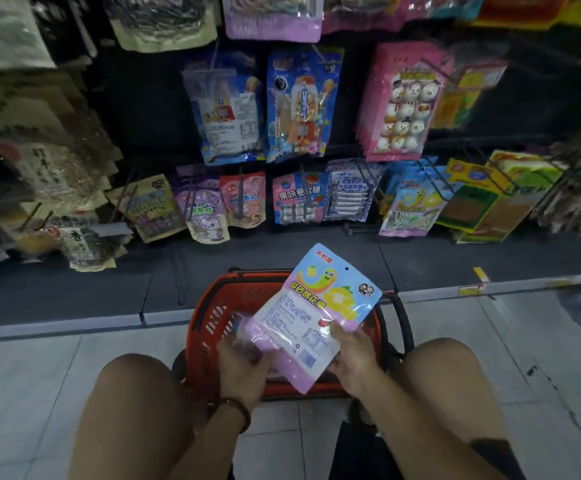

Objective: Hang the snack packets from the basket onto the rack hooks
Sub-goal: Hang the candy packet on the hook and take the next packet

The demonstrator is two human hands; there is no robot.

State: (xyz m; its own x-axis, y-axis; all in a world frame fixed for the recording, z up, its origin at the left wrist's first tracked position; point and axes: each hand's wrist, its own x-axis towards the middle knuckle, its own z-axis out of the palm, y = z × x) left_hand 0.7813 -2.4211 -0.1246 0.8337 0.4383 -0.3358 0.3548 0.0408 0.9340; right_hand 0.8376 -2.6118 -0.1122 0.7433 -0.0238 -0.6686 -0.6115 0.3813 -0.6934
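A red plastic basket (202,327) stands on the tiled floor between my knees. Above it I hold a blue, pink and yellow snack packet (311,313), tilted, its hang hole at the top right. My right hand (349,358) pinches the packet's lower right edge with the thumb on its face. My left hand (244,363) grips the lower left of the packet; another clear packet (239,325) lies under it in the basket. The rack hooks (434,176) hold rows of hanging packets; matching blue and yellow packets (412,206) hang at the lower right.
Snack packets fill the dark rack in several rows. Bare hook arms (368,174) stick out toward me in the bottom row. A dark base ledge (109,289) runs along the rack's foot. My knees flank the basket, whose black handle (405,320) hangs at its right.
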